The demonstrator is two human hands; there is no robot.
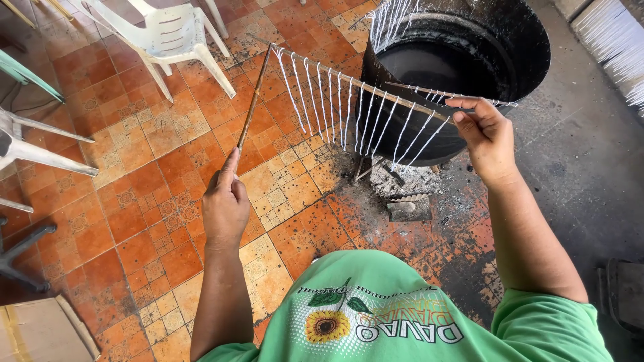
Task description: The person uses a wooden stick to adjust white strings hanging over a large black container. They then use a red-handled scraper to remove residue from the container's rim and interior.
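Green shirt (376, 315) below; left hand (225, 201) and right hand (486, 137) each pinch a corner of a stick frame (355, 84) over the black pot (463, 60) — light, its hanging white candles (349, 114) likely fragile — hold the sticks only.

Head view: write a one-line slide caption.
Left hand and right hand hold a stick frame of hanging white strings beside a black drum.

The floor (154, 221) is laid with orange patterned tiles, stained dark and ashy to the right of the right hand (486, 137). A big black pot (463, 74) stands on it just beyond that hand, with grey ash (402, 184) underneath. White plastic chairs (164, 33) stand beyond and to the left of the left hand (225, 204).
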